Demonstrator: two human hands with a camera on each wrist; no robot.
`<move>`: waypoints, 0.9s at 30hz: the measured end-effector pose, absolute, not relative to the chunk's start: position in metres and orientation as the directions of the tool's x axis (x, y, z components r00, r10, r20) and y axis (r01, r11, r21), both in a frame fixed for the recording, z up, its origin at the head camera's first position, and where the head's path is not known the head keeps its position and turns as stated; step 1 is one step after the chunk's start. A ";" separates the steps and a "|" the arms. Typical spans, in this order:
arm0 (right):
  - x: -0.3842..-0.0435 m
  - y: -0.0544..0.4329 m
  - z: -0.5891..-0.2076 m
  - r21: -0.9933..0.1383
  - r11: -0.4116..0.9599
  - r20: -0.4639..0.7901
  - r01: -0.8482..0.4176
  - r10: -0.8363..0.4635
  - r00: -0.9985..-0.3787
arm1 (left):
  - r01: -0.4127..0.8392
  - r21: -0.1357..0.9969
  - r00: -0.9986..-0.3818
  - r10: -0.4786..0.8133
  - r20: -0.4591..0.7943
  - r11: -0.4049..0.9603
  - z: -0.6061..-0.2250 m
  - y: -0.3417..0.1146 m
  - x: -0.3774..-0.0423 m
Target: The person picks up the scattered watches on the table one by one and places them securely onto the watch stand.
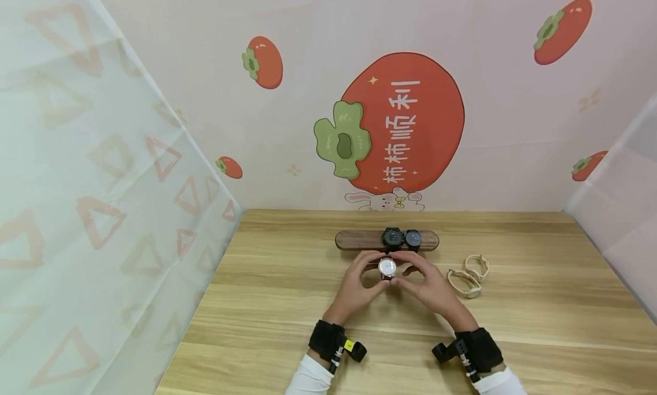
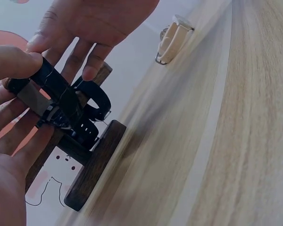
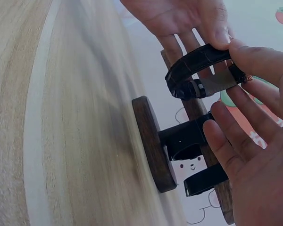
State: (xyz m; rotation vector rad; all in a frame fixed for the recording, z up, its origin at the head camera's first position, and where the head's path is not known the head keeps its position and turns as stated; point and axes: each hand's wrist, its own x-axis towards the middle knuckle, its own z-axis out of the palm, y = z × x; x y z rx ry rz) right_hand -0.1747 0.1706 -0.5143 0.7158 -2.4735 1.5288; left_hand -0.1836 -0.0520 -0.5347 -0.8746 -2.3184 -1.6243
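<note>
A wristwatch [image 1: 387, 267] with a white dial and a dark strap is between my two hands, just in front of a dark wooden watch stand [image 1: 356, 240]. My left hand [image 1: 355, 288] pinches it from the left, and my right hand [image 1: 432, 289] pinches it from the right. Both wrist views show its black strap [image 2: 61, 92] closed in a loop, thumbs at its upper end. Two black watches, one larger [image 1: 393, 237] and one smaller [image 1: 413, 239], hang side by side on the right half of the stand's bar.
Two watches with pale beige straps, one nearer [image 1: 465, 283] and one farther [image 1: 477, 266], lie on the wooden table [image 1: 539, 304] right of my right hand. A wall sheet [image 1: 287, 127] printed with persimmons rises behind the table, and another sheet [image 1: 118, 172] stands at the left.
</note>
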 end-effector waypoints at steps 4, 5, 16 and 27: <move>-0.175 0.171 -0.516 -0.796 0.388 0.361 -0.466 -0.313 -0.878 | 0.526 0.828 -0.820 0.377 0.432 0.194 -0.535 -0.052 -0.183; -0.175 0.171 -0.516 -0.794 0.387 0.365 -0.468 -0.311 -0.877 | 0.521 0.832 -0.821 0.379 0.427 0.193 -0.535 -0.052 -0.183; -0.175 0.171 -0.514 -0.790 0.368 0.382 -0.490 -0.330 -0.863 | 0.511 0.838 -0.825 0.386 0.414 0.194 -0.535 -0.053 -0.185; -0.180 0.182 -0.513 -0.739 0.407 0.435 -0.537 -0.320 -0.842 | 0.516 0.841 -0.819 0.384 0.427 0.163 -0.536 -0.053 -0.188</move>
